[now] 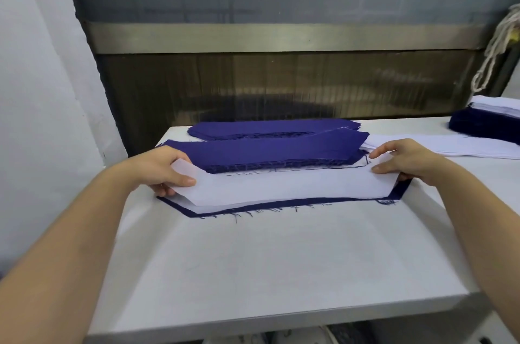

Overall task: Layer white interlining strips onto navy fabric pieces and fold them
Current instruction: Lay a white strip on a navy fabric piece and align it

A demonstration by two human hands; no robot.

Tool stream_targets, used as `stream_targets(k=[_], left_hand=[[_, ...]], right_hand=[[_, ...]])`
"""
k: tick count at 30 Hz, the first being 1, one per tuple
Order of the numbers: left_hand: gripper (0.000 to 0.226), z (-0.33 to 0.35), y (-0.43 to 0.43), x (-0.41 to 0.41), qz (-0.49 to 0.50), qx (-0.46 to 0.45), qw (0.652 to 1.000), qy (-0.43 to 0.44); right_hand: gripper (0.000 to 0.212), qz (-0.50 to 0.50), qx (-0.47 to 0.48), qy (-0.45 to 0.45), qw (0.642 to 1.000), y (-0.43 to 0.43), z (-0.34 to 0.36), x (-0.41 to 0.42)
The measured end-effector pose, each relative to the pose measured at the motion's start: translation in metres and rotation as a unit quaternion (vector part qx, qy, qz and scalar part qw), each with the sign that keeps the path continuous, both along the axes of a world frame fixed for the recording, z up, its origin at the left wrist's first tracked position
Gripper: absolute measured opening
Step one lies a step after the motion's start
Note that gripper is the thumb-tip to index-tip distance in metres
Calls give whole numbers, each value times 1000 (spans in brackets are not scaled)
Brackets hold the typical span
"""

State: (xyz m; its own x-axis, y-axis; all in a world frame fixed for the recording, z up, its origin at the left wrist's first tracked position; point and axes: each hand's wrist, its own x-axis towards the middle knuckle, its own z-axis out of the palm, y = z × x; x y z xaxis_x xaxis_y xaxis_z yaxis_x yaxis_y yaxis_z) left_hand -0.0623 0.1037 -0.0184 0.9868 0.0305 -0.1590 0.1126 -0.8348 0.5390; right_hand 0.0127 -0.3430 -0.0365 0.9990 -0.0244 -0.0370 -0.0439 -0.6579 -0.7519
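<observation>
A long white interlining strip (284, 184) lies over a navy fabric piece (281, 205) whose frayed edge shows along the near side. My left hand (166, 166) pinches the strip's left end, which curls up off the cloth. My right hand (405, 159) pinches the strip's right end between thumb and fingers. Just behind them sits a stack of navy pieces (270, 153), and a second navy stack (270, 129) lies farther back.
The white table (267, 265) carries a pile of white strips (450, 148) at the right and a navy-and-white stack (489, 120) at the far right. A dark machine panel (281, 84) rises behind the table. White cord (495, 51) hangs at the upper right.
</observation>
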Motion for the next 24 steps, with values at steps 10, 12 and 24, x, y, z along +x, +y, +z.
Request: stream_targets(k=[10, 12, 24], left_hand=[[13, 5, 2, -4, -9, -64, 997, 33], [12, 6, 2, -5, -15, -59, 997, 50], [17, 2, 4, 1, -20, 22, 999, 33]], right_hand=[[20, 15, -2, -1, 1000, -4, -2, 3], [20, 15, -3, -3, 1000, -4, -3, 4], [19, -21, 7, -18, 1000, -4, -6, 5]])
